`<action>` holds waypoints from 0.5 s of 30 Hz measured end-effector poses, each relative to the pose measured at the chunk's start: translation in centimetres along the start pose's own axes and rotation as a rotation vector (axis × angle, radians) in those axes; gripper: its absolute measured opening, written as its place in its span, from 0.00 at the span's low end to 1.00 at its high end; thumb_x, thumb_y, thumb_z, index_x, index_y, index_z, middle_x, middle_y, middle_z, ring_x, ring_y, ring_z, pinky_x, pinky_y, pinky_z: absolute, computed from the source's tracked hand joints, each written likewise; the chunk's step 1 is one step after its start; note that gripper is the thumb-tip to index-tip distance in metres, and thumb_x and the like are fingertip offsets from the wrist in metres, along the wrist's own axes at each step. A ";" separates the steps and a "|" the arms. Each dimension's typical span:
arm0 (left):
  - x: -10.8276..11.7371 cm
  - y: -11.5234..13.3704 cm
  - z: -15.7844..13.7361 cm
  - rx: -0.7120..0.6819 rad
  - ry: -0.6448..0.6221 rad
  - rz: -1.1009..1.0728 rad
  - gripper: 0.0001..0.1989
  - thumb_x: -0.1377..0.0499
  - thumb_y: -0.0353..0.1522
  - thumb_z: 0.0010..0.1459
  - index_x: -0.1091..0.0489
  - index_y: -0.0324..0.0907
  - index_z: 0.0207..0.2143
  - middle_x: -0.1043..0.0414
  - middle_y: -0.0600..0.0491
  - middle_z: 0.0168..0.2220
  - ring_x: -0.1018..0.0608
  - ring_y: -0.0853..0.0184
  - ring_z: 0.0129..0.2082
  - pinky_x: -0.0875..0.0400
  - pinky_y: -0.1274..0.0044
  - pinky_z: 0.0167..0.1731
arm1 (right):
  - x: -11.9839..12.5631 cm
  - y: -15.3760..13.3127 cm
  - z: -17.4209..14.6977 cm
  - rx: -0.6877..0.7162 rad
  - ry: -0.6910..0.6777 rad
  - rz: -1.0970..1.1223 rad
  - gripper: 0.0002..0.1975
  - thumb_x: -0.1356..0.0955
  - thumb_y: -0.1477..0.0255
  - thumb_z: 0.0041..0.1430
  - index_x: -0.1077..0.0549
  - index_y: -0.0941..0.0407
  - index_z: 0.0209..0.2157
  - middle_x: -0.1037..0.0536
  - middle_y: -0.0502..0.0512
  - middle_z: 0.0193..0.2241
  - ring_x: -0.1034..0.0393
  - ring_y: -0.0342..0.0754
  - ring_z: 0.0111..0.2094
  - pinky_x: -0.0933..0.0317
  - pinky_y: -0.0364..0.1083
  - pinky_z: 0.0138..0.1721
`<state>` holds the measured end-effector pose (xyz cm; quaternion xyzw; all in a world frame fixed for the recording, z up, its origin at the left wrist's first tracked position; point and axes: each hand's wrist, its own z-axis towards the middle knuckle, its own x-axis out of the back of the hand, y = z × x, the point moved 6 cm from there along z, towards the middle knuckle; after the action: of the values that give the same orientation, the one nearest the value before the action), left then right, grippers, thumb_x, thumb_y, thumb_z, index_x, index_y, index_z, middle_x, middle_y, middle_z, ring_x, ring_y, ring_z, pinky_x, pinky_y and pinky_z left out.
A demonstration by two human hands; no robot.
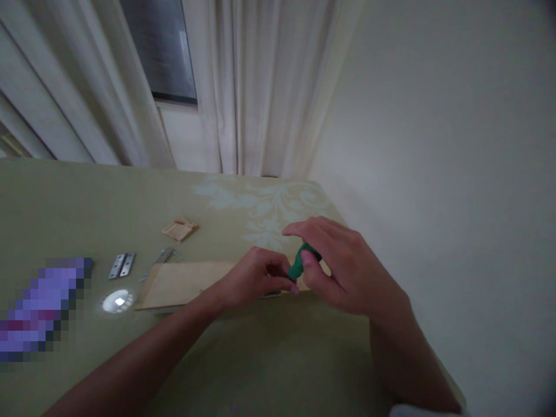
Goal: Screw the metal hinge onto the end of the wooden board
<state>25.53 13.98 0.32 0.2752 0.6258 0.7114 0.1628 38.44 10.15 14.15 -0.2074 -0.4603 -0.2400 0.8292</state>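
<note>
Right hand clenched in a grip around a green screwdriver, thumb laid along the handle, tip pointing down at the near right end of a wooden board. Left hand pinched shut at the same spot, fingertips beside the tool's tip; whatever sits between them too small to tell. Board flat on a pale green desk with a leafy pattern. Left of the board, a shiny round disc and a metal hinge; a second hinge just behind the board; farther back, a small wooden block. Beyond, white curtains, a dark window, a bare wall.
</note>
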 end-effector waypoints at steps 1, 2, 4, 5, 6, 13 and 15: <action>0.0 0.1 0.0 0.004 -0.025 0.000 0.09 0.30 0.35 0.61 0.21 0.39 0.31 0.21 0.54 0.29 0.23 0.67 0.30 0.30 0.77 0.32 | 0.0 -0.1 0.0 0.010 -0.009 0.025 0.17 0.39 0.71 0.72 0.25 0.58 0.55 0.15 0.60 0.42 0.21 0.53 0.43 0.33 0.49 0.43; 0.0 0.3 0.0 -0.010 -0.066 0.008 0.09 0.32 0.35 0.62 0.20 0.39 0.32 0.20 0.54 0.29 0.23 0.67 0.31 0.30 0.77 0.33 | 0.0 0.0 0.0 -0.005 -0.014 0.015 0.17 0.38 0.69 0.72 0.26 0.58 0.56 0.15 0.60 0.41 0.21 0.54 0.43 0.33 0.50 0.42; -0.1 0.9 -0.1 -0.068 -0.136 0.032 0.09 0.35 0.34 0.66 0.18 0.39 0.34 0.19 0.54 0.32 0.22 0.68 0.33 0.29 0.77 0.36 | -0.1 0.4 0.0 -0.087 -0.018 -0.050 0.14 0.36 0.64 0.74 0.25 0.56 0.52 0.16 0.55 0.33 0.21 0.53 0.35 0.37 0.49 0.36; 0.0 1.0 -0.1 -0.087 -0.138 0.031 0.09 0.36 0.33 0.66 0.18 0.39 0.35 0.19 0.54 0.32 0.22 0.68 0.33 0.29 0.77 0.36 | -0.2 0.6 -0.1 -0.115 -0.024 -0.063 0.13 0.35 0.63 0.74 0.25 0.56 0.50 0.17 0.53 0.31 0.22 0.51 0.32 0.39 0.48 0.34; 0.2 1.0 -0.1 -0.085 -0.119 0.013 0.08 0.35 0.33 0.65 0.17 0.39 0.34 0.20 0.54 0.31 0.23 0.68 0.32 0.29 0.78 0.35 | -0.4 0.6 -0.1 -0.121 -0.034 -0.047 0.12 0.36 0.64 0.75 0.25 0.55 0.51 0.16 0.52 0.31 0.22 0.51 0.31 0.39 0.48 0.34; 0.1 0.4 -0.2 0.038 -0.091 -0.095 0.04 0.30 0.32 0.59 0.19 0.39 0.35 0.19 0.54 0.32 0.22 0.68 0.32 0.29 0.79 0.34 | -0.3 0.3 0.2 -0.064 0.003 -0.032 0.12 0.38 0.69 0.74 0.24 0.56 0.45 0.17 0.54 0.35 0.23 0.50 0.35 0.37 0.48 0.36; 0.2 1.1 -0.3 -0.010 -0.137 -0.028 0.06 0.34 0.32 0.64 0.17 0.39 0.37 0.18 0.54 0.33 0.23 0.69 0.33 0.30 0.79 0.35 | -0.4 0.2 0.2 -0.028 -0.003 0.009 0.14 0.38 0.70 0.72 0.24 0.58 0.50 0.17 0.58 0.38 0.22 0.52 0.39 0.35 0.49 0.39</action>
<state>25.31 13.64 1.38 0.3136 0.6134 0.6917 0.2168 38.22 10.54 13.91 -0.2216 -0.4573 -0.2424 0.8265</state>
